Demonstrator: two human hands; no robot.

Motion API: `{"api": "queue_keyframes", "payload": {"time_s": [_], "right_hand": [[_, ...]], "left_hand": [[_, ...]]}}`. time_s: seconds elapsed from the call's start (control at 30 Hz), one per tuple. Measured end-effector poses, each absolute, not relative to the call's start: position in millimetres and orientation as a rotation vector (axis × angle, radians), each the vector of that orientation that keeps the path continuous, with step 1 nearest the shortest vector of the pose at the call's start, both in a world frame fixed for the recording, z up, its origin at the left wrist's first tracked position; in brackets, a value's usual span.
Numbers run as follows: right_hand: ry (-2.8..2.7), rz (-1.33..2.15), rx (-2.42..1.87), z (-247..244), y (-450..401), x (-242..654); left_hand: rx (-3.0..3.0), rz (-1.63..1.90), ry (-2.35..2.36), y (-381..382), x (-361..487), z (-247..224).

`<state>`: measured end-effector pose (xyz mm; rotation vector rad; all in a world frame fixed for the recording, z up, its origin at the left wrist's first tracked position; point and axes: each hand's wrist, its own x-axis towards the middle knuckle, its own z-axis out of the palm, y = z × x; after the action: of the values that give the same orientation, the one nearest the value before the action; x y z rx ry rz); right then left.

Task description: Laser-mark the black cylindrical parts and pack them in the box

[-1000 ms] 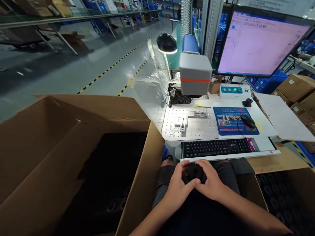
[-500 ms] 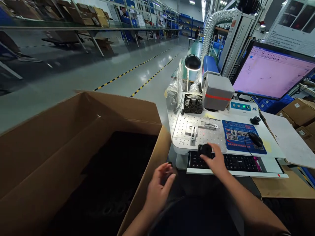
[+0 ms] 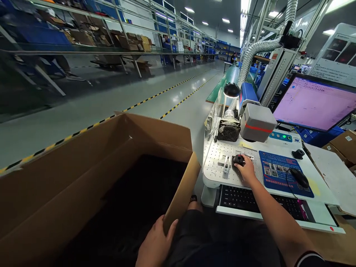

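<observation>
My right hand (image 3: 246, 168) is closed on a small round black part (image 3: 238, 160), which sits at the metal brackets (image 3: 226, 164) on the perforated plate (image 3: 213, 157). Above and behind it is the grey machine head with a red stripe (image 3: 258, 122). My left hand (image 3: 157, 241) grips the near edge of a large open cardboard box (image 3: 182, 189), thumb on one side and fingers on the other. Dark contents (image 3: 139, 189) lie inside the box, too dim to make out.
Right of the plate are a blue mat (image 3: 275, 170), a black mouse (image 3: 299, 177) and another small black part (image 3: 298, 154). A keyboard (image 3: 239, 198) lies on the pull-out tray below. The monitor (image 3: 317, 102) and a fan (image 3: 228, 130) stand at the back.
My right hand has carried the black part from above the keyboard forward onto the plate. My left hand has moved down and taken hold of the box edge. The view has shifted.
</observation>
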<state>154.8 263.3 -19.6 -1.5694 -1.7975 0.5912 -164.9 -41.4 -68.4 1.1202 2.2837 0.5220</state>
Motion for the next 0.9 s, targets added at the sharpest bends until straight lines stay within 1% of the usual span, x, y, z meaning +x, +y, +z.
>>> {"api": "queue_keyframes", "payload": {"time_s": [0.17, 0.3, 0.47, 0.6, 0.9], "right_hand": [[-1.795, 0.517, -1.573, -23, 265, 147], [-1.793, 0.509, -1.581, -25, 261, 147], [-1.803, 0.437, -1.727, -30, 254, 152], [-1.762, 0.468, -1.764, -33, 251, 150], [-1.645, 0.474, -1.699, -33, 253, 143]], "left_hand": [[1.162, 0.432, 2.347, -35, -161, -66], [1.165, 0.425, 2.345, -34, -159, -63], [1.162, 0.415, 2.334, -32, -159, -60], [1.148, 0.41, 2.344, -32, -158, -59], [1.175, 0.386, 2.373, -32, -155, -58]]}}
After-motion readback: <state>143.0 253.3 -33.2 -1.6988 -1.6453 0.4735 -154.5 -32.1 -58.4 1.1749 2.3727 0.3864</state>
